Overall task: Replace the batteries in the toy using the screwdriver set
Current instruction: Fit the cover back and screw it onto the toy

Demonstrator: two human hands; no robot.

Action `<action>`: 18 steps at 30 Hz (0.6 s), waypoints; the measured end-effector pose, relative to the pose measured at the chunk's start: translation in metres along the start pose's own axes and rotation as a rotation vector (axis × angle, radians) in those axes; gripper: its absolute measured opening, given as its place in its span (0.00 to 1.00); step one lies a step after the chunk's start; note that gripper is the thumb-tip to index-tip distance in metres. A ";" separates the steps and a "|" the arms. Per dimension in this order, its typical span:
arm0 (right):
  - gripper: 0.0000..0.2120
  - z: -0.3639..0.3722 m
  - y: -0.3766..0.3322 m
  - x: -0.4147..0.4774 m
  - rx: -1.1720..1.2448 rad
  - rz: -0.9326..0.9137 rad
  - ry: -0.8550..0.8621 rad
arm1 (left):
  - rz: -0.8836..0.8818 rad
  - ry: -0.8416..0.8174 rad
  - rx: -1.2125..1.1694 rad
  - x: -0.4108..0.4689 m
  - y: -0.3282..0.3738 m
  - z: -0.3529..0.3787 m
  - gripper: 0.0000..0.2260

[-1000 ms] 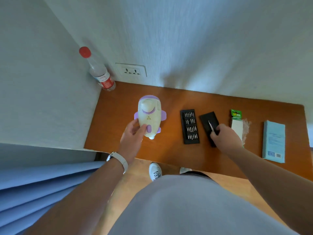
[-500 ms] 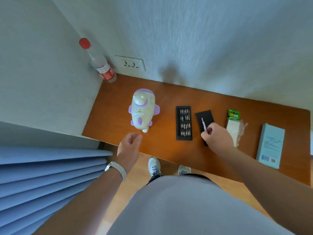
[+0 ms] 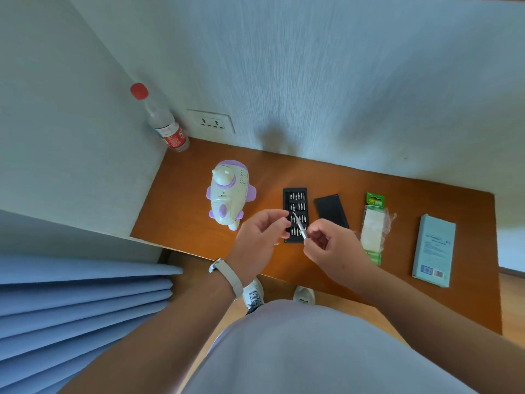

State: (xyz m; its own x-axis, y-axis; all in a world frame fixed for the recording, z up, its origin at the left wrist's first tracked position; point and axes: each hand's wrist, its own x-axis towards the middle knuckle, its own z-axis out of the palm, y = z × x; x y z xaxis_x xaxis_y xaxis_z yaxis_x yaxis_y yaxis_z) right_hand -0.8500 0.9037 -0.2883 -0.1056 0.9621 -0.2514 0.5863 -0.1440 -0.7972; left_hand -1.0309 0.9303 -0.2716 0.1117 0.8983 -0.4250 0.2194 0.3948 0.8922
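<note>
**Toy on table; driver held over the bit tray**

Toy (image 3: 228,191): one, rounded white plastic body with lilac trim and a patch of small perforations. It stands on the left part of the brown wooden table (image 3: 181,200), untouched by either hand.

Far left: pleated blue curtain (image 3: 85,302). In the back corner stands one clear plastic bottle (image 3: 166,129) with a red cap and red label. One white wall socket (image 3: 211,122) is just right of it.

Left hand (image 3: 257,240): raised just right of the toy, with a pale wristband (image 3: 225,275) on the wrist. Its fingers are curled, and thumb and forefinger are close together with a narrow gap. The forefinger tip is at the point of the screwdriver (image 3: 299,227); whether it touches cannot be told.

Screwdriver: one, slim, silvery, metallic, tilted with the point up and to the left. It hangs above the bit tray (image 3: 295,214). Bit tray: one, black, rectangular, flat on the table, with four rows of small metal bits.

Right hand (image 3: 329,245): fingers curled tight, thumb and forefinger pinching the lower end of the screwdriver.

Lid (image 3: 331,210): one, flat, black, matte, lying just right of the tray at a slight angle.

Battery pack (image 3: 373,228): one, with a green card top and crinkled clear wrap. Green ends show at its near end; the cell count cannot be read.

Box (image 3: 434,250): one, pale blue card, flat, at the far right.

Below the table edge: two light shoes (image 3: 254,295).
</note>
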 end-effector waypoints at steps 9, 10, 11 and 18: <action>0.08 -0.015 -0.020 -0.011 0.076 -0.053 0.016 | 0.016 -0.024 -0.142 -0.005 0.027 0.014 0.10; 0.08 -0.016 -0.020 -0.011 0.073 -0.054 0.016 | 0.017 -0.021 -0.147 -0.005 0.028 0.014 0.10; 0.09 -0.017 -0.020 -0.011 0.074 -0.057 0.017 | 0.018 -0.017 -0.148 -0.004 0.030 0.015 0.10; 0.11 -0.022 -0.021 -0.008 0.067 -0.071 0.028 | 0.051 0.008 -0.119 -0.002 0.033 0.016 0.09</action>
State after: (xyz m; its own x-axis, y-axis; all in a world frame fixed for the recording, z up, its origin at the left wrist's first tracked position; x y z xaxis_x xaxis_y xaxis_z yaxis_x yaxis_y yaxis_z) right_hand -0.8441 0.9043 -0.2576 -0.1219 0.9764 -0.1785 0.5229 -0.0897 -0.8477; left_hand -1.0081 0.9387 -0.2435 0.1115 0.9191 -0.3780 0.0968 0.3685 0.9246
